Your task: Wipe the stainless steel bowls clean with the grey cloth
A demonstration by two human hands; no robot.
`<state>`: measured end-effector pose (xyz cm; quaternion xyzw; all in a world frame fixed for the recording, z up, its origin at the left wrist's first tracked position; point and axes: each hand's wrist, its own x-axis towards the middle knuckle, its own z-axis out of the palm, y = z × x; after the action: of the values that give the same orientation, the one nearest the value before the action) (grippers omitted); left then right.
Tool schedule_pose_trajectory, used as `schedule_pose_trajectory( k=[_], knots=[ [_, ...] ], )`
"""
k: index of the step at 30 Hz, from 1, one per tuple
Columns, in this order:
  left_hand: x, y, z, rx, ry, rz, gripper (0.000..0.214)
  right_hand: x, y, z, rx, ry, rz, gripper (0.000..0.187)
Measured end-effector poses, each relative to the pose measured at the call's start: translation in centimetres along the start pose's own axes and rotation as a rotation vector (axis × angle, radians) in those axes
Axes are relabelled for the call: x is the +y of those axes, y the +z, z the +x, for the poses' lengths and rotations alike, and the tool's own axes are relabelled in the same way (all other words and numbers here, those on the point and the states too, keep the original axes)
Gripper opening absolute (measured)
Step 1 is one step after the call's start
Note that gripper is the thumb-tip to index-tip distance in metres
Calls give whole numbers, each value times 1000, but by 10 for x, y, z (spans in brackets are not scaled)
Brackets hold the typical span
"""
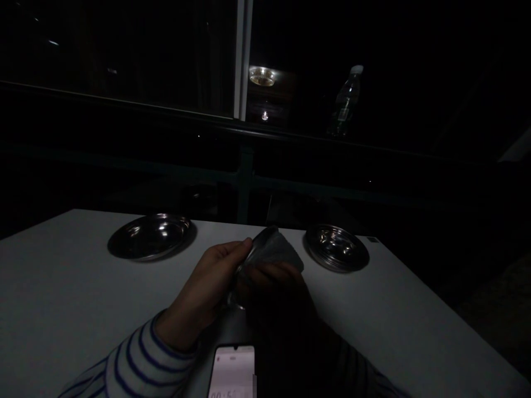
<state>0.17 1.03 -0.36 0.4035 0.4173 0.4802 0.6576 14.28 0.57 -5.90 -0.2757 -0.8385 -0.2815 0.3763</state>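
My left hand (211, 279) grips the edge of a dark, shiny metal plate (262, 236), its thumb on top. The plate is tilted above the table and mostly hidden by my hands and a thin grey cloth (286, 249) with a jagged edge. In deep shadow, my right hand (274, 287) has its fingers bent over the cloth, pressing it against the plate. Beyond my hands, a shiny metal plate (145, 237) lies at the left and a stack of metal plates (337, 249) at the right.
A phone (233, 370) with a lit timer screen lies on the white table (66, 298) just below my hands. A clear plastic bottle (347, 102) stands on the dark window ledge behind. A pale window frame (243, 61) rises there. The surroundings are very dark.
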Motion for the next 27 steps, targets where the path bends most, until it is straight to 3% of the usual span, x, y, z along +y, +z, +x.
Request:
schedule_pose_trajectory(
  k=[6,13,15,17,20,25,27],
  knots=[
    [0,-2,2,-5,-5,26,25,18,-6,-1,18,256,38,29],
    [5,-3,2,29,46,46,27,-4,-4,-3,-37,-88,-3,27],
    [6,-5,2,20,37,52,28,4,-6,-3,35,-60,13,27],
    [7,-6,2,25,30,56,27,15,-9,-4,114,59,36,28],
    [8,-7,2,36,30,54,26,20,-8,-6,130,195,33,33],
    [8,-6,1,17,34,59,30,5,-1,-9,-4,-52,26,28],
    [9,-6,1,13,39,59,30,8,-2,-8,34,-61,38,29]
  ],
)
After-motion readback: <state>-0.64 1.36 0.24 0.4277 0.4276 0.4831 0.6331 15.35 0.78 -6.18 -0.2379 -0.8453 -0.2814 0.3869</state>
